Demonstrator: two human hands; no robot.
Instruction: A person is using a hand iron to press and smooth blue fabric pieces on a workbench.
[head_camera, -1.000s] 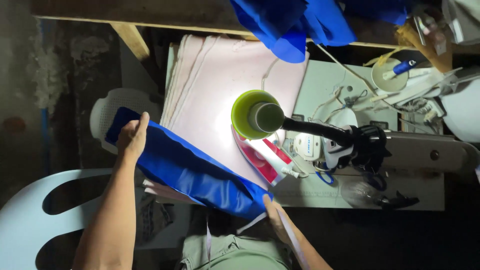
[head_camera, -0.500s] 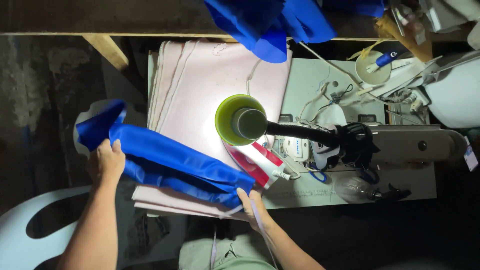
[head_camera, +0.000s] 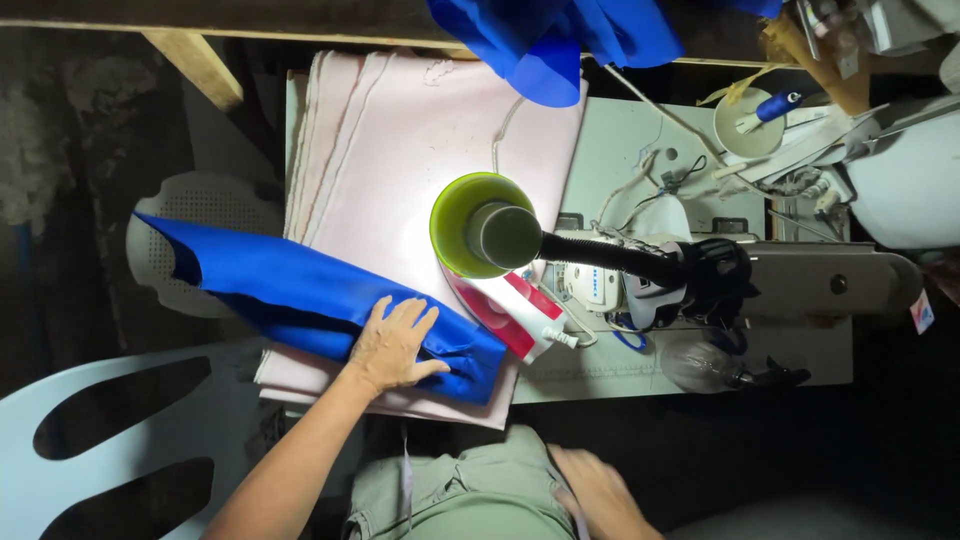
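Blue cloth (head_camera: 300, 295) now lies folded into a long band across the near edge of the pink fabric stack (head_camera: 420, 160), its far end hanging out over the white perforated stool (head_camera: 195, 215), where half a second ago it was held stretched between two hands; the spreading looks done and the piece set down. Left hand (head_camera: 392, 345) has shifted from the cloth's outer end to its middle and presses flat, fingers spread, gripping nothing. Right hand (head_camera: 600, 495) has let go and rests blurred by the lap, so I cannot tell how its fingers stand, near the green lamp (head_camera: 485, 225) and sewing machine (head_camera: 760, 285).
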